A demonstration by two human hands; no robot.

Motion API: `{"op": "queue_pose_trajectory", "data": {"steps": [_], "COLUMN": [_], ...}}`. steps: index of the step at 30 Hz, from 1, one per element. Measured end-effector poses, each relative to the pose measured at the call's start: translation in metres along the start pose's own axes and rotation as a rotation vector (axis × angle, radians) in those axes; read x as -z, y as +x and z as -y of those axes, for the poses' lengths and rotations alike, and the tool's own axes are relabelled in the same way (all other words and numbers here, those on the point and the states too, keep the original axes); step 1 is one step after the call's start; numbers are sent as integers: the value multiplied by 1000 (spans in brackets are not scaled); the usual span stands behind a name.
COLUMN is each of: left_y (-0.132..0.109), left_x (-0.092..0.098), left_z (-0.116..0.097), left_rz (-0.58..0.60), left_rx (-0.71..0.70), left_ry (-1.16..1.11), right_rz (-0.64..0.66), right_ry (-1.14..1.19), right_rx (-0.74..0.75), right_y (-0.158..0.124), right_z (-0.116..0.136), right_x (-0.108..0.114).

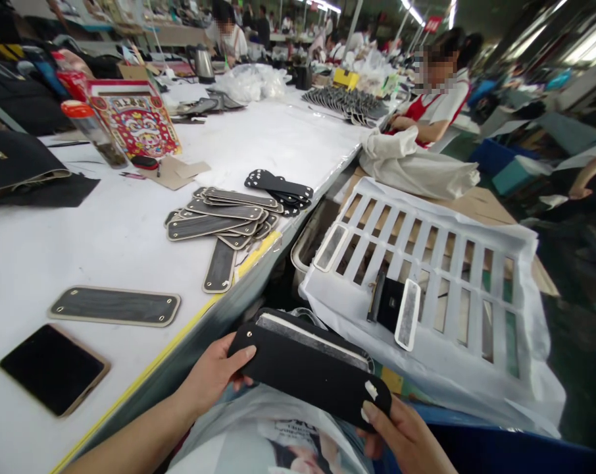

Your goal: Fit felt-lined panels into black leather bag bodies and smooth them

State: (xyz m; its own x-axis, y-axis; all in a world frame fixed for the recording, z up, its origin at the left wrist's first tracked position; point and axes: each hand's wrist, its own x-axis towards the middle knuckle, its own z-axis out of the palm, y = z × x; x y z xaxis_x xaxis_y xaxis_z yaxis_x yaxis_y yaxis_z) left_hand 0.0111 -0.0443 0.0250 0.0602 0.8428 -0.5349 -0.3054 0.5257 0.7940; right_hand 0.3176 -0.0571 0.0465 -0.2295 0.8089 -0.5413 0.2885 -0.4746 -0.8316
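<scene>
My left hand (223, 365) and my right hand (399, 428) hold a long black panel (308, 382) with rounded ends between them, above my lap. Thumbs lie on its upper face, with fingers curled beneath. A small metal eyelet shows at its left end, and a white scrap sticks to the right end near my right thumb. Just behind the panel is another black piece (318, 339) with a pale-edged grey strip; whether the two touch I cannot tell. On the table to the left, a single grey-faced panel (115, 306) with eyelets lies flat.
A pile of similar panels (219, 217) and black strips with white bits (278, 189) lie along the table edge. A phone-like black slab (54, 368) is at left. To the right stands a white slotted rack (426, 250) holding a few pieces. A co-worker (441, 99) sits beyond.
</scene>
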Motion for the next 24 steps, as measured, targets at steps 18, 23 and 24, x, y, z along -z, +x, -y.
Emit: {"op": "queue_pose_trajectory", "data": {"steps": [18, 23, 24], "left_y": [30, 43, 45], "left_x": [20, 21, 21], "left_z": [-21, -25, -25], "left_rz": [11, -51, -46], "left_rx": [-16, -84, -92], "left_ry": [439, 679, 694], "right_rz": [-120, -161, -172], "right_ry": [-10, -13, -5], "right_rx": [-127, -126, -134], "right_y": [18, 22, 24], "right_z": [-4, -10, -12], "right_x": [22, 24, 24]}}
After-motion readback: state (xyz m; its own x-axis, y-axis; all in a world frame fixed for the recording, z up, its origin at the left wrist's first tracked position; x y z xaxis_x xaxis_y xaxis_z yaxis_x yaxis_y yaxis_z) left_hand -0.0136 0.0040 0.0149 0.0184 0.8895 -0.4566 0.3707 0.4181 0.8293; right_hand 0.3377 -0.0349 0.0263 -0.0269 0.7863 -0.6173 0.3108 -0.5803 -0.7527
